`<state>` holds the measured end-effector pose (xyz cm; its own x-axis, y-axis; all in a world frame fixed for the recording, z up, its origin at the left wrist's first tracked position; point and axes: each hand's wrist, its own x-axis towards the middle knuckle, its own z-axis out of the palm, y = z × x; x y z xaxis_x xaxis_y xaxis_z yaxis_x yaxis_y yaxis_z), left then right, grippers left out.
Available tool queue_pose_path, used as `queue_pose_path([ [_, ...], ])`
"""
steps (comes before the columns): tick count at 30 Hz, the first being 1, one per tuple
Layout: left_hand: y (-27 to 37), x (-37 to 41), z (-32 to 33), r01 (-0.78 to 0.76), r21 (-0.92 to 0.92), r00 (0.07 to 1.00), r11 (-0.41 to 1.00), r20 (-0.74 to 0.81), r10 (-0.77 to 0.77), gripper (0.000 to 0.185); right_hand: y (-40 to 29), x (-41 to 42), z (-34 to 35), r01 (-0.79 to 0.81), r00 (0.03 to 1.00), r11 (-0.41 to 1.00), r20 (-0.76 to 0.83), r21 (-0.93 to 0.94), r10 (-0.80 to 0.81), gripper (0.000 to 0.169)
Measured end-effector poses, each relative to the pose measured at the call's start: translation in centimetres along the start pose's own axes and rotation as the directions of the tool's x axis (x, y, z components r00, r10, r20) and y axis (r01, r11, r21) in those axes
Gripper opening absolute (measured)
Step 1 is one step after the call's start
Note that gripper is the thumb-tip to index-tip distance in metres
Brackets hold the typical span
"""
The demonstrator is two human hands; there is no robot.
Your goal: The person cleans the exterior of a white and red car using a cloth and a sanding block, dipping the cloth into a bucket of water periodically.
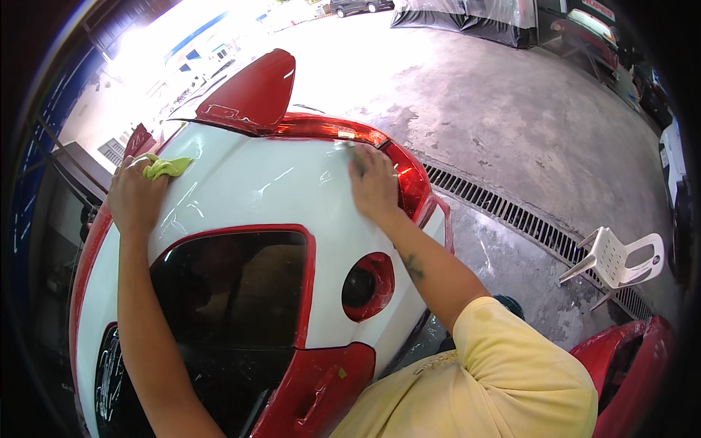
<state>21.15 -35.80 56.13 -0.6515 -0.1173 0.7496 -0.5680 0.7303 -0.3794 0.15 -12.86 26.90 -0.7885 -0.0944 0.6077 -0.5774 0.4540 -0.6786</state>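
A white and red car body (263, 180) fills the area before me. My left hand (137, 191) holds a yellow-green cloth (167, 167) at the far left side of the white surface. Near the red tail light (408, 178), my right hand (375, 180) presses a dark, blurred object (355, 157) on the white panel; its kind I cannot tell. A red rear spoiler (254, 90) rises beyond both hands. Closer to me are the dark side window (235, 284) and the round fuel-filler recess (368, 286) with its red surround.
A white plastic chair (619, 260) stands at the right beside a metal floor drain grate (493, 203). A red car body part (624, 372) lies at the lower right. Red door with handle (323, 388) is close below me.
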Motion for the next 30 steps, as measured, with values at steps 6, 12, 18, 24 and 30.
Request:
queue_pose_path([
  [6, 0.4, 0.1, -0.2, 0.071, -0.040, 0.992, 0.997, 0.105, -0.067, 0.036, -6.7, 1.0, 1.4, 0.023, 1.000, 0.999, 0.017, 0.036, -0.024, 0.055],
  [12, -0.3, 0.0, 0.5, 0.004, 0.034, 1.000, 0.999, -0.018, -0.003, 0.038, -0.9, 1.6, -0.4, -0.134, 0.988, 0.990, 0.071, -0.033, 0.136, 0.055],
  [18, 1.4, 0.2, -0.5, 0.062, -0.022, 0.992, 0.998, 0.113, -0.059, 0.038, -3.1, 1.4, 2.9, 0.107, 0.989, 0.993, -0.100, -0.050, -0.111, 0.046],
  [24, -0.1, -0.2, -0.9, 0.035, -0.072, 0.998, 0.997, 0.060, -0.031, 0.037, 1.6, 0.9, 0.5, -0.057, 0.992, 0.998, 0.116, 0.012, 0.056, 0.057],
  [30, 0.6, 0.2, -0.8, 0.043, -0.086, 0.994, 0.995, 0.104, -0.034, 0.037, -1.1, 1.5, -0.9, 0.094, 0.975, 0.995, 0.201, 0.015, -0.095, 0.058],
])
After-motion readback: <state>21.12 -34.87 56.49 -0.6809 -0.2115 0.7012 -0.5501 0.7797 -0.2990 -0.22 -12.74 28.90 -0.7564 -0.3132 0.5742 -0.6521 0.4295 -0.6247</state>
